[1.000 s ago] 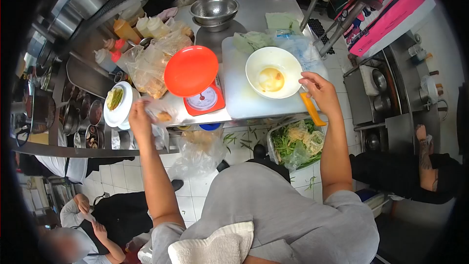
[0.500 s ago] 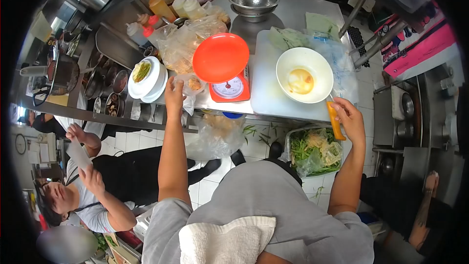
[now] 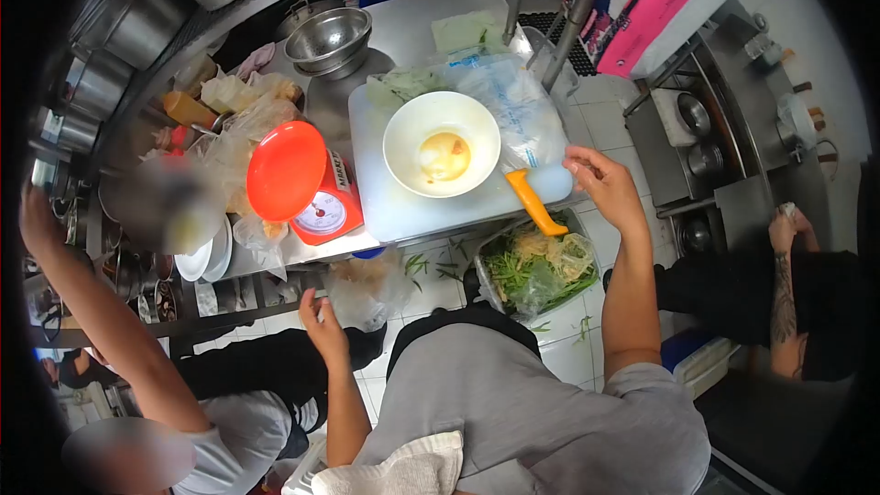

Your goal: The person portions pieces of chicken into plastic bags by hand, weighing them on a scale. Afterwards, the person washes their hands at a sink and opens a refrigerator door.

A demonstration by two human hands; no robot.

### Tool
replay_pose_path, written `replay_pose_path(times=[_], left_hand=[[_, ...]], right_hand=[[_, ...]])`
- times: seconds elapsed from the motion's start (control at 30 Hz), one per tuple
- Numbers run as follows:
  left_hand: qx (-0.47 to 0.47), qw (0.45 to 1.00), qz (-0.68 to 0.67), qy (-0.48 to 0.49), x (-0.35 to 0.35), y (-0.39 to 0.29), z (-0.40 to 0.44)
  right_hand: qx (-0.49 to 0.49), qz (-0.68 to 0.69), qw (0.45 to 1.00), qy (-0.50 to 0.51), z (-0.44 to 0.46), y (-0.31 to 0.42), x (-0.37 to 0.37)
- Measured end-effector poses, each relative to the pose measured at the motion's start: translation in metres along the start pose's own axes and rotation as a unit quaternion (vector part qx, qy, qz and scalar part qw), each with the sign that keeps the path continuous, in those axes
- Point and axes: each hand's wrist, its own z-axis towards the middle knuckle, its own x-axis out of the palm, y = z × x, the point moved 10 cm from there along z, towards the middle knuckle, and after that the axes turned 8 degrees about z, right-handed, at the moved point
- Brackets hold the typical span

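My right hand (image 3: 605, 185) is at the right corner of the white cutting board (image 3: 385, 206), fingers apart; whether the fingertips touch the board I cannot tell. Left of it lies a knife with an orange handle (image 3: 534, 203), its blade hidden. A white bowl (image 3: 403, 147) stands on the board with yellowish liquid and a brown spot inside. My left hand (image 3: 324, 325) hangs in front of the table, fingers apart and holding nothing. Beyond it is a red kitchen scale (image 3: 341, 206) with a round red pan (image 3: 284, 170).
Metal bowls (image 3: 328, 41) stand at the back, plastic bags (image 3: 518, 105) beside the board. Below is a tub of greens (image 3: 536, 266). At left a co-worker's arm (image 3: 119, 321) reaches toward the shelf; white plates (image 3: 215, 257) are at the table's left. Another person's tattooed arm (image 3: 786, 312) is at right.
My left hand has drawn back from beside the scale. My right hand has moved off the knife handle to the board's corner. The view has turned right, and the co-worker has raised an arm.
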Motion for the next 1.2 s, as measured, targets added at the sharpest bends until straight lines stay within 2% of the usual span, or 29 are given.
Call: replay_pose_path(times=[0.07, 0.13, 0.2, 0.23, 0.27, 0.3, 0.33, 0.37, 0.4, 0.43, 0.47, 0.5, 0.53, 0.6, 0.63, 0.7, 1.0, 1.1, 1.2], left_hand=[[0.016, 0.999, -0.024, 0.039, 0.017, -0.023, -0.006], [0.055, 0.991, -0.042, 0.115, 0.039, -0.043, -0.006], [0.067, 0.983, -0.091, 0.141, 0.05, -0.05, -0.003], [0.127, 0.981, -0.095, 0.109, 0.048, -0.061, -0.001], [0.128, 0.982, -0.093, 0.107, 0.056, -0.051, 0.003], [0.182, 0.977, -0.074, 0.085, 0.049, -0.074, 0.0], [0.106, 0.976, -0.148, 0.119, 0.064, -0.055, 0.001], [0.108, 0.977, -0.142, 0.12, 0.062, -0.067, -0.004], [0.103, 0.973, -0.151, 0.141, 0.066, -0.07, -0.011], [0.102, 0.967, -0.161, 0.17, 0.075, -0.073, -0.016], [0.105, 0.969, -0.163, 0.153, 0.075, -0.072, -0.021], [0.096, 0.958, -0.191, 0.194, 0.086, -0.07, -0.027], [0.085, 0.942, -0.219, 0.238, 0.099, -0.071, -0.034], [0.09, 0.937, -0.237, 0.243, 0.108, -0.072, -0.038], [0.097, 0.93, -0.251, 0.251, 0.113, -0.072, -0.044], [0.104, 0.928, -0.253, 0.252, 0.109, -0.086, -0.051], [0.115, 0.94, -0.199, 0.252, 0.1, -0.106, -0.103], [0.093, 0.946, -0.141, 0.278, 0.126, -0.101, -0.138], [0.056, 0.93, -0.174, 0.318, 0.145, -0.127, -0.185]], right_hand=[[0.0, 0.007, 1.0, -0.011, -0.017, -0.004, 0.0], [0.008, -0.057, 0.998, -0.028, -0.038, -0.007, -0.004], [0.026, -0.033, 0.999, -0.033, -0.062, -0.028, -0.001], [0.023, -0.094, 0.995, -0.017, -0.075, -0.027, 0.004], [-0.081, -0.132, 0.988, -0.019, -0.088, -0.017, 0.01], [0.019, -0.167, 0.985, 0.023, -0.097, -0.033, 0.013], [0.009, -0.17, 0.985, 0.015, -0.108, -0.032, 0.013], [0.043, -0.168, 0.985, 0.012, -0.116, -0.054, 0.007], [-0.044, -0.201, 0.978, -0.012, -0.124, -0.058, 0.002], [-0.067, -0.182, 0.981, -0.023, -0.13, -0.066, -0.005], [-0.022, -0.147, 0.988, -0.034, -0.143, -0.066, -0.007], [0.029, -0.115, 0.992, -0.046, -0.156, -0.065, -0.007], [0.023, -0.117, 0.992, -0.043, -0.164, -0.069, -0.008], [0.087, -0.111, 0.989, -0.041, -0.184, -0.093, -0.017], [0.087, -0.114, 0.989, -0.038, -0.192, -0.097, -0.019], [0.135, -0.068, 0.986, -0.075, -0.208, -0.112, -0.031], [0.119, -0.061, 0.99, -0.039, -0.224, -0.105, -0.05], [0.123, -0.045, 0.991, -0.036, -0.234, -0.131, -0.078], [0.136, -0.046, 0.989, -0.027, -0.251, -0.166, -0.104]])
